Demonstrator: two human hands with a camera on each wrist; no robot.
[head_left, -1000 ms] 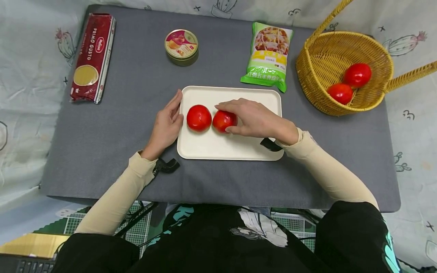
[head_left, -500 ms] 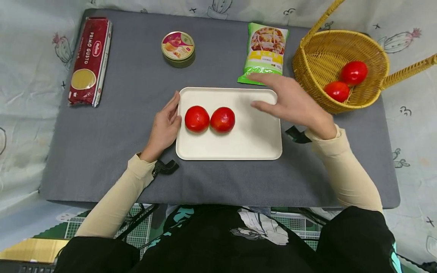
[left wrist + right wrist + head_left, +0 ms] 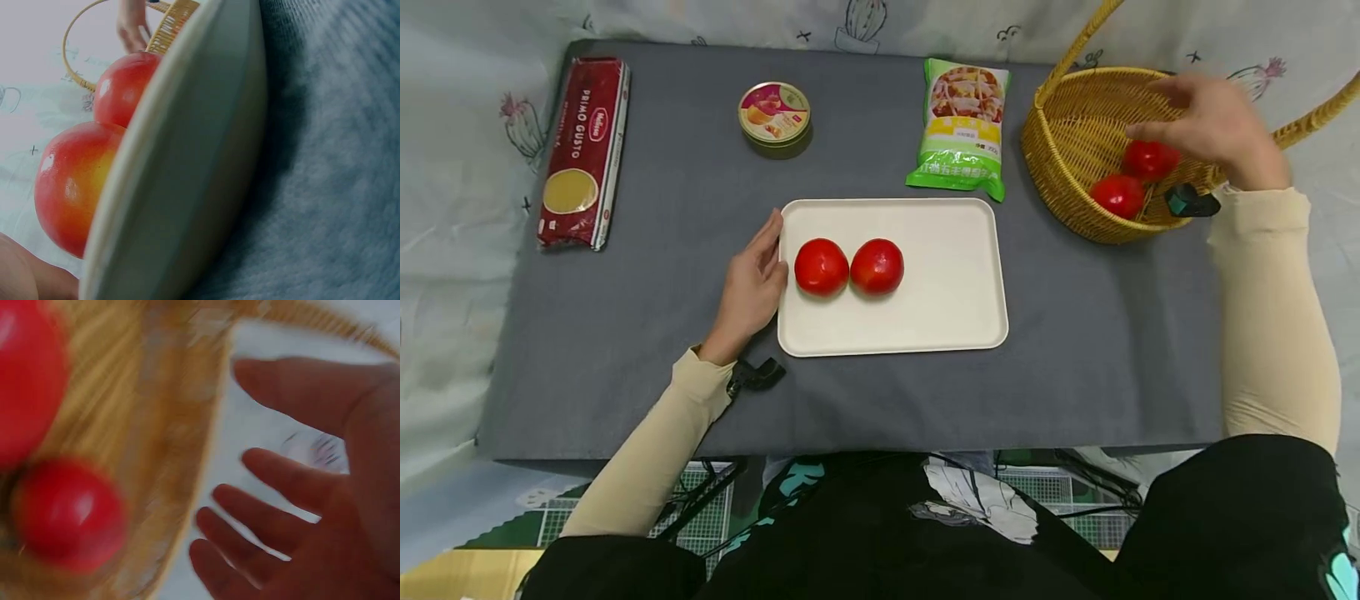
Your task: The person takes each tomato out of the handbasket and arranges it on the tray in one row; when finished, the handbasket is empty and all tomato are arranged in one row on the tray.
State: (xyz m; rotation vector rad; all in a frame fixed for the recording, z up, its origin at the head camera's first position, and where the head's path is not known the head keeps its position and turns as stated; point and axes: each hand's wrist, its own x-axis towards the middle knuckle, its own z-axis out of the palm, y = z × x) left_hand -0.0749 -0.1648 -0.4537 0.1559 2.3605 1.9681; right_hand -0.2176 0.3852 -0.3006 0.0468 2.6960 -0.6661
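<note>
My left hand (image 3: 750, 287) rests against the left edge of a cream rectangular tray (image 3: 955, 275), fingers stretched along it. In the left wrist view, part of that hand shows low by the tray's rim. Two glossy red tomatoes (image 3: 822, 267) sit side by side on the tray's left half. My right hand (image 3: 1217, 125) hovers over the right side of a yellow wicker basket (image 3: 1048, 179), fingers spread, nothing in it. Inside the basket lie two more red tomatoes (image 3: 1117, 197). The right wrist view shows the fingers (image 3: 275, 469) beside the basket's rim, apart from the tomatoes.
Behind the tray stands a green food packet (image 3: 962, 125), left of the basket. A round tin (image 3: 775, 117) is at the back, and a long red packet (image 3: 583, 154) lies at the far left. The basket's tall handle (image 3: 1078, 46) rises beside the right hand.
My right hand has let go of the right-hand tomato on the tray and moved right and back to the basket. The left hand stays at the tray's edge.
</note>
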